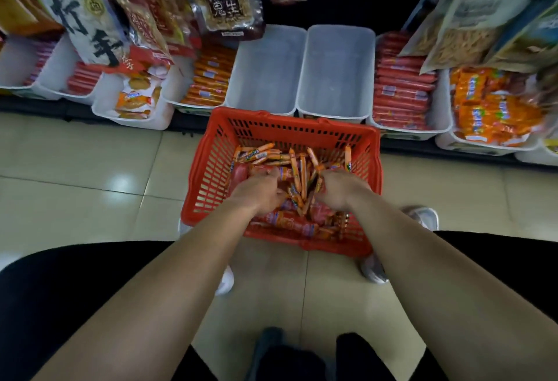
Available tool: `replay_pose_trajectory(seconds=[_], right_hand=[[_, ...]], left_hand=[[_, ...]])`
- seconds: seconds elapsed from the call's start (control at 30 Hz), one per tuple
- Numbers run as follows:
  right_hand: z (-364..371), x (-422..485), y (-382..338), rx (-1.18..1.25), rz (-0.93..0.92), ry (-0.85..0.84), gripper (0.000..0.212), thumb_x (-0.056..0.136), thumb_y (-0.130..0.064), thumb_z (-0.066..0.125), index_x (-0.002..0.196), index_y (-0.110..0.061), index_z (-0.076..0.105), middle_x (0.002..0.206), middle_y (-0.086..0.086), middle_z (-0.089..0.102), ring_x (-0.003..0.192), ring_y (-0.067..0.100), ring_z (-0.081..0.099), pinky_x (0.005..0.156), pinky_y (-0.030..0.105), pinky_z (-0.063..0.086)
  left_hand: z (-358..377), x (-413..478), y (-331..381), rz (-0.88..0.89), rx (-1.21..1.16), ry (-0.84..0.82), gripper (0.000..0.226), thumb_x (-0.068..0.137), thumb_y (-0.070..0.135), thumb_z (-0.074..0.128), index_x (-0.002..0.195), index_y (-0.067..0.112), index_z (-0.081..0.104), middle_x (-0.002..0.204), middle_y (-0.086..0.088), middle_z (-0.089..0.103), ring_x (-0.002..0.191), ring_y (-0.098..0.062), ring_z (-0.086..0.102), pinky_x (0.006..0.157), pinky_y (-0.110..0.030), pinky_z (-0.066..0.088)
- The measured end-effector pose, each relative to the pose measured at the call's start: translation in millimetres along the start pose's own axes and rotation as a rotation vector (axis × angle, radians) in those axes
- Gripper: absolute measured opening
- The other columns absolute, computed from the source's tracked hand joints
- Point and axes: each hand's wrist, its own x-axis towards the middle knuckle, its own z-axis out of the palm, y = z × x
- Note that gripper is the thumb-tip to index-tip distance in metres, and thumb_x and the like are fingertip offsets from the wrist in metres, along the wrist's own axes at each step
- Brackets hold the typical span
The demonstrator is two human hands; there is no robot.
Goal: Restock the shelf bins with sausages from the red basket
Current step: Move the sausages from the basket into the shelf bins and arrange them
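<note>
I am looking down into the red basket (290, 123), which is sitting on the floor just in front of the empty clear bins (267, 79). The thin orange sausages (297, 166) are lying in a messy heap inside it, many pointing away toward the shelf, right under and between both hands. The left hand (259, 192) and right hand (342, 189) are both digging in, equally near. Their fingers are curling down into the heap with the tips hidden, so I cannot tell if they are holding any. The sausages are looking shiny and slippery.
</note>
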Motion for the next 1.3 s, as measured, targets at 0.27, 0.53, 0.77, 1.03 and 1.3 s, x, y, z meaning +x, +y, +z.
replay_pose_trajectory(seconds=[0.27, 0.53, 0.77, 1.03, 1.3], right_hand=[[23.9, 97.5, 39.6, 0.024, 0.115, 0.037, 0.062, 0.085, -0.048, 0.062, 0.139, -0.021, 0.049, 0.148, 0.016, 0.037, 0.133, 0.039, 0.042, 0.108, 0.045, 0.041], [49.9, 143.4, 40.6, -0.174, 0.019, 0.133, 0.058, 0.099, -0.057, 0.018, 0.142, -0.031, 0.047, 0.141, 0.009, 0.051, 0.134, 0.031, 0.041, 0.112, 0.045, 0.025], [59.4, 140.5, 44.2, -0.158, 0.074, 0.163, 0.044, 0.096, -0.050, 0.036, 0.129, -0.027, 0.055, 0.128, 0.010, 0.052, 0.125, 0.031, 0.042, 0.111, 0.047, 0.024], [54.5, 158.1, 28.1, -0.169, 0.268, 0.145, 0.046, 0.094, -0.051, 0.045, 0.112, -0.013, 0.064, 0.124, 0.014, 0.061, 0.126, 0.034, 0.044, 0.114, 0.050, 0.022], [61.5, 137.4, 43.3, 0.052, 0.177, 0.253, 0.042, 0.094, -0.036, 0.044, 0.128, -0.014, 0.054, 0.130, 0.009, 0.057, 0.128, 0.031, 0.042, 0.110, 0.050, 0.026]], left_hand=[[33.2, 87.7, -6.3, 0.021, -0.098, -0.089, 0.067, 0.098, 0.046, 0.053, 0.154, 0.018, 0.027, 0.145, -0.013, 0.047, 0.121, -0.035, 0.056, 0.091, -0.047, 0.051], [58.6, 164.9, -7.2, 0.035, -0.136, 0.084, 0.067, 0.088, 0.048, 0.064, 0.145, 0.023, 0.040, 0.144, -0.008, 0.044, 0.134, -0.031, 0.041, 0.105, -0.048, 0.044], [83.5, 191.6, 3.9, 0.013, -0.193, 0.295, 0.058, 0.088, 0.039, 0.068, 0.138, 0.022, 0.044, 0.124, -0.008, 0.063, 0.119, -0.031, 0.055, 0.093, -0.042, 0.045], [90.5, 193.3, -7.2, -0.058, -0.535, 0.335, 0.044, 0.087, 0.028, 0.071, 0.123, 0.024, 0.047, 0.095, 0.002, 0.067, 0.083, -0.021, 0.065, 0.069, -0.040, 0.056], [100.0, 186.4, -3.4, -0.133, -0.641, 0.183, 0.021, 0.096, 0.032, 0.062, 0.108, 0.017, 0.070, 0.098, -0.002, 0.073, 0.090, -0.019, 0.068, 0.083, -0.036, 0.057]])
